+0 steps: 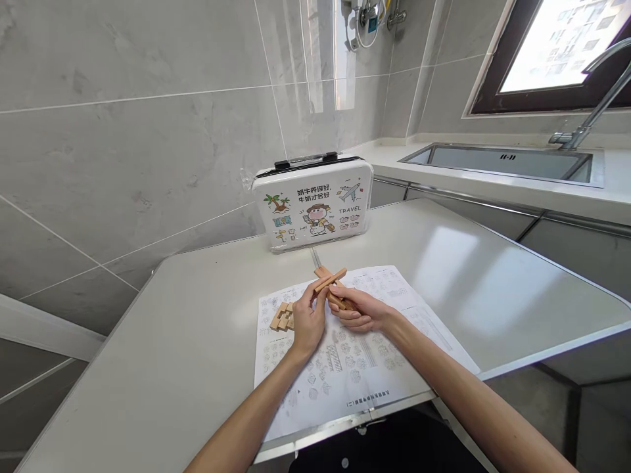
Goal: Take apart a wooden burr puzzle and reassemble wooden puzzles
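Observation:
Above a printed sheet, my two hands meet over a few wooden puzzle pieces. My left hand (310, 316) pinches a slim wooden puzzle piece (331, 280), tilted up toward the right. The fingers of my right hand (359, 309) wrap round other wooden pieces (340, 302), partly hidden by the fingers and thumb. One piece sticks out beyond the fingertips, crossing under the left hand's piece; whether they interlock I cannot tell. Beside my left hand, several notched wooden pieces (282, 317) lie together on the sheet (335, 387), which carries small line drawings of assembled shapes.
A white cartoon case (315, 203) in clear plastic stands upright at the back of the folding table (197, 341). Right of the table is a counter with a sink (497, 164) and a tap (586, 125). A grey tiled wall rises behind.

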`<move>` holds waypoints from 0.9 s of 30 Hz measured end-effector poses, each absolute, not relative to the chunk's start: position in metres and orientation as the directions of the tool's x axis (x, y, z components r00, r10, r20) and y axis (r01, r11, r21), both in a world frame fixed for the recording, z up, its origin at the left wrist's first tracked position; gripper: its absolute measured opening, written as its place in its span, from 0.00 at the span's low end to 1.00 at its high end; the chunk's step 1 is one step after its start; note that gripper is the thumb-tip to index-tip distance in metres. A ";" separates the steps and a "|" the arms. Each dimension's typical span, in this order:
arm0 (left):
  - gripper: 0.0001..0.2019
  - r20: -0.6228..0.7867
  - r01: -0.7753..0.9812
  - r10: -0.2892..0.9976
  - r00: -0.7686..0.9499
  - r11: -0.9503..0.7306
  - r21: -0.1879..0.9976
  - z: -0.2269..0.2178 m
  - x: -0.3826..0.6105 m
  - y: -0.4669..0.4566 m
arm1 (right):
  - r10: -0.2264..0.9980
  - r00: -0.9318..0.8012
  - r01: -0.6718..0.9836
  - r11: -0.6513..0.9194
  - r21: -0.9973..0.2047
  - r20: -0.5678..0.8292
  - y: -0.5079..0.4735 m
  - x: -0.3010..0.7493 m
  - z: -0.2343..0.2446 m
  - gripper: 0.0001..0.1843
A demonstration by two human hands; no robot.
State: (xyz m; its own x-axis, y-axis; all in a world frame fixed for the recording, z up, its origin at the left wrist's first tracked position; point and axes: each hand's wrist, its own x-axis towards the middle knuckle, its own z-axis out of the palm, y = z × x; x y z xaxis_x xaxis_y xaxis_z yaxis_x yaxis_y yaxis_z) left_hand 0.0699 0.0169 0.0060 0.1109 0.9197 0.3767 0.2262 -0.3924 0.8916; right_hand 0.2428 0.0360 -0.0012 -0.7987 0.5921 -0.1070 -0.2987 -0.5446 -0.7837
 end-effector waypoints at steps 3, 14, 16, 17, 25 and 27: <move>0.17 0.393 0.264 0.911 0.123 -0.412 0.872 0.004 0.070 0.018 | 0.583 -0.804 -0.289 -0.553 -0.781 -0.115 0.036 0.243 -0.001 0.25; 0.16 0.404 0.249 0.912 0.073 -0.409 0.878 0.000 0.069 0.020 | 0.533 -0.840 -0.287 -0.591 -0.754 -0.098 0.032 0.237 -0.002 0.24; 0.16 0.401 0.240 0.912 0.081 -0.409 0.881 0.000 0.068 0.021 | 0.528 -0.844 -0.285 -0.592 -0.754 -0.095 0.032 0.239 -0.002 0.24; 0.16 0.399 0.238 0.913 0.083 -0.407 0.882 0.000 0.068 0.021 | 0.527 -0.845 -0.284 -0.592 -0.754 -0.095 0.033 0.239 -0.002 0.24; 0.15 0.408 0.235 0.909 0.086 -0.416 0.878 0.000 0.068 0.021 | 0.528 -0.843 -0.279 -0.592 -0.757 -0.103 0.033 0.241 -0.002 0.24; 0.15 0.410 0.251 0.908 0.083 -0.417 0.874 0.001 0.068 0.020 | 0.530 -0.841 -0.274 -0.588 -0.761 -0.107 0.033 0.241 -0.002 0.24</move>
State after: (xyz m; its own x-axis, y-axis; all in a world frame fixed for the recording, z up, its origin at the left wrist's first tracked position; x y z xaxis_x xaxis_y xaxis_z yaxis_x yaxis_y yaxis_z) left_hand 0.0684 0.0200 0.0007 0.0835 0.9084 0.4097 0.2508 -0.4170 0.8736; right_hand 0.2407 0.0326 -0.0018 -0.8411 0.5301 -0.1070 -0.2738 -0.5882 -0.7610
